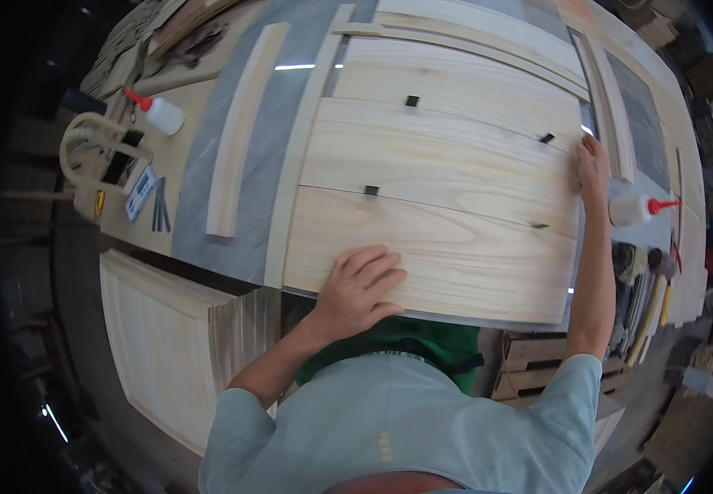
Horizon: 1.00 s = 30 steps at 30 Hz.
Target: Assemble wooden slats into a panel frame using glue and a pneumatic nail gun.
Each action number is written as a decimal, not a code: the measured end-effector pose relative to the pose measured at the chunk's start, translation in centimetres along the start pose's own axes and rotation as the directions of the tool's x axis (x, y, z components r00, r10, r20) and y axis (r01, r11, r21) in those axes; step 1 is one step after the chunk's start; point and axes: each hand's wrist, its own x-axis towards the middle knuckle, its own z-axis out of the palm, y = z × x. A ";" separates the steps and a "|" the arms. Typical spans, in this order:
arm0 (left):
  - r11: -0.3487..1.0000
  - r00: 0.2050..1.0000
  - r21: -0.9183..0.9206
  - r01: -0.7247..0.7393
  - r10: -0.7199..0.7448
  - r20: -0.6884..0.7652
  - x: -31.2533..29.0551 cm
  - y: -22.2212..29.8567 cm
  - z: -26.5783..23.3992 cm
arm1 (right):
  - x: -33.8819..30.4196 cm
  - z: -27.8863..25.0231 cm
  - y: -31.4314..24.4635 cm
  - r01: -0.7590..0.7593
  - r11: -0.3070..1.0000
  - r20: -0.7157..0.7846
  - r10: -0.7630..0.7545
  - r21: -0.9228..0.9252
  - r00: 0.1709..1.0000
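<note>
Pale wooden planks [455, 239] lie edge to edge as a flat panel in front of me, with thin seams between them. Small black pieces [371, 190] sit along the seams, several in all. My left hand [362, 288] rests on the nearest plank close to its front edge, fingers spread and nothing held. At the panel's right edge is my right hand [593, 169], closed against the side of the middle plank, its fingers bent together and partly hidden. A long wooden strip [294, 177] runs along the panel's left side, and another strip [471, 58] crosses its far part.
A loose strip [245, 132] lies on the grey tabletop [200, 181]. White bottles with red nozzles stand left [163, 115] and lie right [632, 210]. Stacked boards [167, 329] stand below at left. A wooden crate [529, 362] is below at right.
</note>
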 end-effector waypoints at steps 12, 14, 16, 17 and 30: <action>0.999 0.999 -0.027 0.034 -0.034 -0.009 -0.2 0.2 -0.2 | 1.0 1.8 0.9 -0.015 0.999 0.008 0.016 -0.045 1.000; 0.999 0.999 -0.021 0.039 -0.039 -0.012 -0.2 0.1 -0.2 | 1.1 2.0 1.3 -0.022 1.000 0.015 0.022 0.013 1.000; 0.999 0.999 -0.021 0.034 -0.034 -0.012 -0.4 0.1 -0.2 | 1.2 2.3 1.4 -0.015 1.000 0.024 0.015 -0.008 1.000; 0.999 0.999 -0.014 0.048 -0.048 -0.014 -0.4 0.1 -0.2 | 1.2 2.4 1.2 -0.010 0.999 0.026 0.011 -0.035 1.000; 0.880 0.815 0.157 0.448 -0.330 -0.476 4.2 -11.1 -10.3 | -8.0 -2.3 -3.5 0.098 0.994 -0.079 -0.101 -0.042 0.992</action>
